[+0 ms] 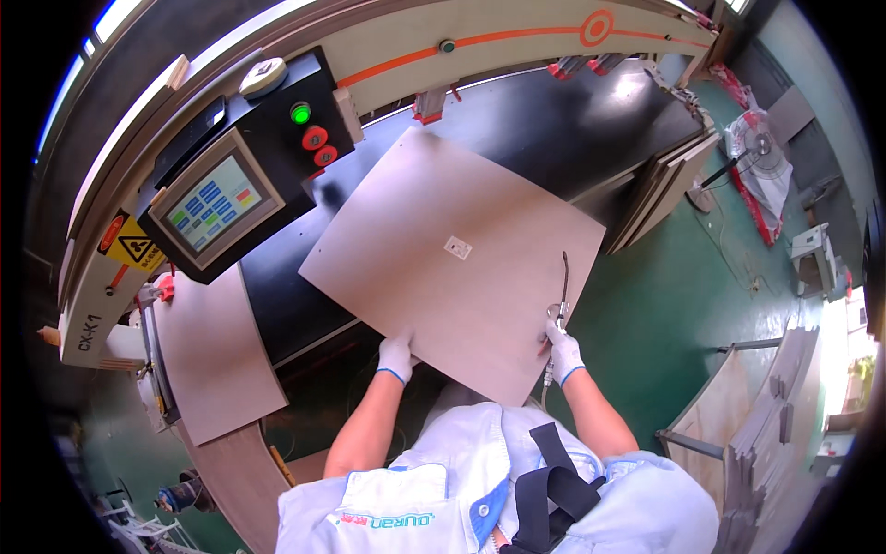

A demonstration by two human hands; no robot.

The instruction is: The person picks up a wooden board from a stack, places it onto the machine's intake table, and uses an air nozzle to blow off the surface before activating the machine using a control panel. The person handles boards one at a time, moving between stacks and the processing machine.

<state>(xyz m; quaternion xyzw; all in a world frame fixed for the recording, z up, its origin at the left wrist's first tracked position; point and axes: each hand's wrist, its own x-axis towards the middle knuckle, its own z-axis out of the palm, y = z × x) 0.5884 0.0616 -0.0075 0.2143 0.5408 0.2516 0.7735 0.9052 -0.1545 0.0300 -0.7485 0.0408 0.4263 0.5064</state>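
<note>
A large flat grey-beige board with a small white label lies tilted across the front of a black machine bed, its near corner close to my body. My left hand, in a white glove with a blue cuff, grips the board's near left edge, fingers hidden underneath. On the right, my gloved right hand is closed around an air blow gun, whose thin dark nozzle points away from me over the board. A hose hangs down from the gun. Whether that hand also touches the board's edge, I cannot tell.
A control panel with a lit green button overhangs the bed at left. Another board lies below it. Several boards lean at the bed's right end. A fan stands farther right; stacked panels stand at lower right.
</note>
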